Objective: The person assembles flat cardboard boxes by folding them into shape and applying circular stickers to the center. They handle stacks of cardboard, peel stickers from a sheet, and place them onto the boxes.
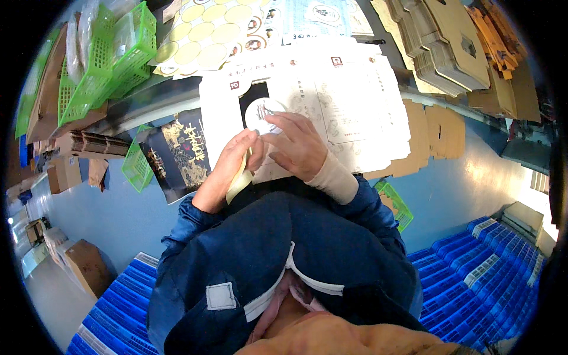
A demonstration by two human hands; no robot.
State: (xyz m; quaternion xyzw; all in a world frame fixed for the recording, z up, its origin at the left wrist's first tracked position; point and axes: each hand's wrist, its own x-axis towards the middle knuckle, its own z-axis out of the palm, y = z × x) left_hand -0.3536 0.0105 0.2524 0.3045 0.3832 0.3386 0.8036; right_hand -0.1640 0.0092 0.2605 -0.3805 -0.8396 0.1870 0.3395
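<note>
A round white sticker (255, 110) with a dark printed picture lies over the edge of a black cutout in a flat white printed carton sheet (355, 127), the top one of a stack in front of me. The fingers of my right hand (303, 146) are stretched out and spread, the tips resting on or just over the sticker's right side. Close by on the left, my left hand (234, 165) has thumb and fingers closed near the sticker's lower edge. A curled pale yellow strip of backing paper (239, 184) hangs from that hand.
Sheets of round yellow stickers (198, 35) lie at the far side of the table. Green plastic baskets (97, 77) stand at left, above a dark printed bag (180, 154). Folded brown cardboard (438, 47) is piled at far right. Blue stacks (485, 260) flank me.
</note>
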